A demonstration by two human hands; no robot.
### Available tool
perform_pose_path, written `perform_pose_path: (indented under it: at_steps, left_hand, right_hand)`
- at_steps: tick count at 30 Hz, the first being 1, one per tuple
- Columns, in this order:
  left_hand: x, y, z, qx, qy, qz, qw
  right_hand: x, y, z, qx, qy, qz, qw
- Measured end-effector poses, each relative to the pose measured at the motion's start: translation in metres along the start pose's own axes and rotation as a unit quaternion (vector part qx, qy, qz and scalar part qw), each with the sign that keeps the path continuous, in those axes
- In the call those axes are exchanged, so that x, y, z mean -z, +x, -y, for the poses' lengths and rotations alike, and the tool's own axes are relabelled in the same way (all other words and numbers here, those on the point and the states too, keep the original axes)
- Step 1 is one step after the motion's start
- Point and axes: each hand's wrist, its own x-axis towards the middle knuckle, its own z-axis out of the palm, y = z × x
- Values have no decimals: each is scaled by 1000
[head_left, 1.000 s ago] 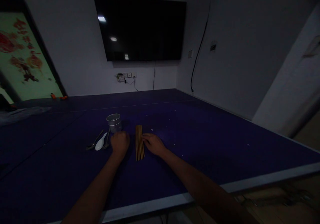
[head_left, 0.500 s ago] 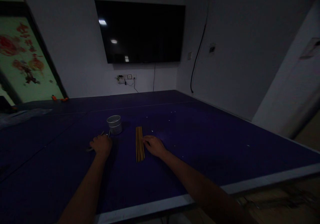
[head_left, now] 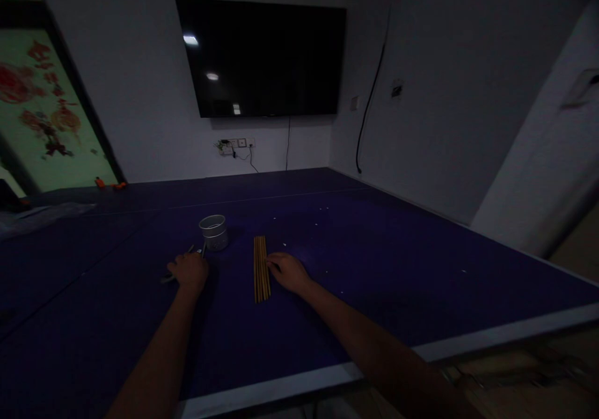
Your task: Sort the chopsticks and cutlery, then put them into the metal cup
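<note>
A row of wooden chopsticks [head_left: 261, 269] lies flat on the dark blue table [head_left: 374, 263]. My right hand [head_left: 289, 272] rests beside it, fingertips touching its right edge, holding nothing. My left hand [head_left: 189, 271] lies curled over the spoons [head_left: 165, 278], whose handle ends stick out on both sides of it. The light is too dim to show whether the fingers grip them. A small metal cup [head_left: 214, 232] stands upright just beyond my left hand, to its right.
The table's white-edged front rim [head_left: 281, 388] is close to me. A dark wall screen [head_left: 266, 57] hangs behind the table. A crumpled plastic sheet [head_left: 42, 210] lies at the far left. Small white specks dot the tabletop.
My left hand moved left from beside the chopsticks onto the spoons and now covers the white one. My right hand and the chopsticks stayed where they were.
</note>
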Motion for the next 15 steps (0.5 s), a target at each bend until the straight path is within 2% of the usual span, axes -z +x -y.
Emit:
perform_pose_path:
  at_steps: [4, 7, 10, 12, 15]
  left_hand:
    - [2, -1, -1, 23, -32, -19, 999]
    - [6, -1, 1, 75, -82, -94, 989]
    - [12, 1, 6, 133, -163, -205, 956]
    - [15, 2, 9, 148, -226, -266, 925]
    - [17, 0, 2, 92, -317, -325, 886]
  right_hand:
    - [0, 0, -1, 2, 15, -3, 1000]
    - [-1, 1, -1, 3, 21, -7, 1000]
    - [-2, 1, -2, 4, 33, -16, 999]
    - [-2, 2, -1, 1, 39, -30, 999]
    - [-2, 1, 1, -4, 41, -55, 998]
